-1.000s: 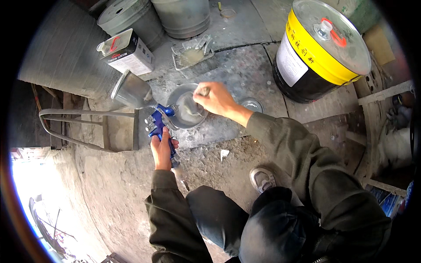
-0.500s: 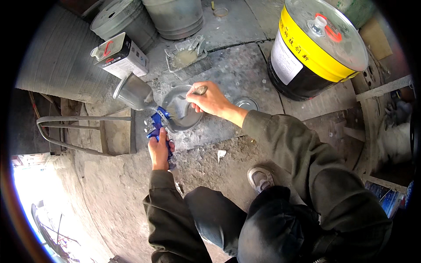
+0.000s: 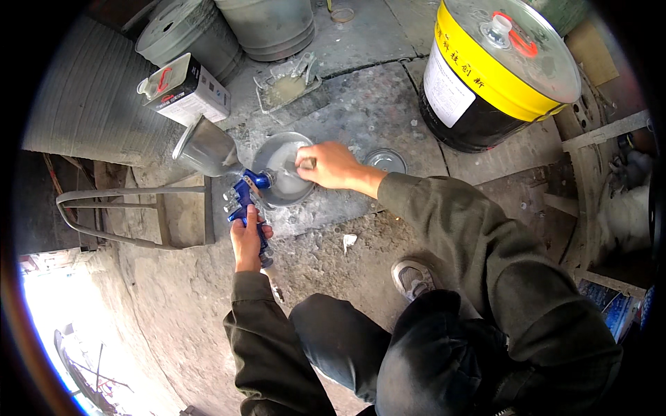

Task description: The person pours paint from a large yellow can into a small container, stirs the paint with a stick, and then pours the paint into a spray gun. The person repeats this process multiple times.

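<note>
My left hand [image 3: 248, 239] is wrapped round the grip of a blue spray gun [image 3: 240, 200]. A grey, paint-stained cup [image 3: 207, 150] tilts out from the gun to the upper left. The gun's front end reaches the left rim of a round metal basin [image 3: 305, 196], which holds a cloudy pale liquid [image 3: 284, 159]. Over the basin's right side, my right hand [image 3: 329, 165] is closed round a brush, its handle end [image 3: 308, 163] showing above the fist. The brush's lower part is mostly hidden by the hand and the liquid.
A round metal lid [image 3: 386, 161] lies right of the basin. Beyond sit a grimy rectangular tray [image 3: 287, 89], a rectangular can [image 3: 189, 92] and grey drums [image 3: 267, 26]. A big yellow-and-black drum [image 3: 496, 76] stands at right, a metal frame [image 3: 132, 188] at left.
The brush has moved away from the gun's front end and down into the basin, where the liquid now looks paler and stirred up. My left hand keeps its hold on the spray gun.
</note>
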Motion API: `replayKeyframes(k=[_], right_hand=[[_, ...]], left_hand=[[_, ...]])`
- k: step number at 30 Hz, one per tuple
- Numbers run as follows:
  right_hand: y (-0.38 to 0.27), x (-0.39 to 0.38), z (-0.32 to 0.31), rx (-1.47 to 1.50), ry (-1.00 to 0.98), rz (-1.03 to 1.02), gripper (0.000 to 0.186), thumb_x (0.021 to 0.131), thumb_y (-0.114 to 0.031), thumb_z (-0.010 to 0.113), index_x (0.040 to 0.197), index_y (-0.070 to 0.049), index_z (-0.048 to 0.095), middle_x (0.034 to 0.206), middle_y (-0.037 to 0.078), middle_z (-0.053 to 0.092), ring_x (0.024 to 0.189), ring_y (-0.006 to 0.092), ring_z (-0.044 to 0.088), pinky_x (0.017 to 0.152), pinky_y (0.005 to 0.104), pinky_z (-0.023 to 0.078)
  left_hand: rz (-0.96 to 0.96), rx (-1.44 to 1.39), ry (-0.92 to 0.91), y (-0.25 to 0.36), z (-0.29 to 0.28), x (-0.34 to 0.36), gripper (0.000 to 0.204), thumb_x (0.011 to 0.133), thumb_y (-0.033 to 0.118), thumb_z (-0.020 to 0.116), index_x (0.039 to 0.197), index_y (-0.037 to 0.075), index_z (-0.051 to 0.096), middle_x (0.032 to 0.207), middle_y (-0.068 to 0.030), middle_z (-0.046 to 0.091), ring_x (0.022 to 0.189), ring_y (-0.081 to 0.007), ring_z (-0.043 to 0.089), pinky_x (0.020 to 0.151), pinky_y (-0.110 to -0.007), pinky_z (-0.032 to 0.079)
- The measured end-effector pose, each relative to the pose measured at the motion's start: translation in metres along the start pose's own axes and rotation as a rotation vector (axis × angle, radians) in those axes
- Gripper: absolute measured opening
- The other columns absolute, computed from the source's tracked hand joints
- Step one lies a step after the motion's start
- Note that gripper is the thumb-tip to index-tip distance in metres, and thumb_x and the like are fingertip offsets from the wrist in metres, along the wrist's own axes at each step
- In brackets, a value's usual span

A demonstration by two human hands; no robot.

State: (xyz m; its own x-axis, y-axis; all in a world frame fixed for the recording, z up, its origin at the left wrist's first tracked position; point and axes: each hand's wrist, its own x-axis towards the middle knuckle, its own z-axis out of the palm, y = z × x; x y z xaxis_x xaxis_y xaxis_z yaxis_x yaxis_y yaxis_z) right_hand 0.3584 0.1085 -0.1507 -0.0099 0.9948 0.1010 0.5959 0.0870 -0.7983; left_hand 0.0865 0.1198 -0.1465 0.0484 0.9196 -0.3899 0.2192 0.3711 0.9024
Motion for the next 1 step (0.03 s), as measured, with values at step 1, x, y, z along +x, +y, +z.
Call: replayKeyframes(k=[1], right_hand=[[-0.0002,0.0035,-0.0002,0.045,0.028,0.026,0.031,0.083,-0.032,0.069,0.102,-0.008,0.067,0.088,0.018,0.071,0.084,0.0312,0.07,0.074,0.0443,0.052]], left_hand=[[0.003,0.014,-0.01,-0.0005,-0.0027,0.0004,0.032,0.097,0.036,0.061,0.091,0.005,0.056,0.076,-0.0021,0.056,0.053,-0.0125,0.059,0.048,-0.027,0.05]])
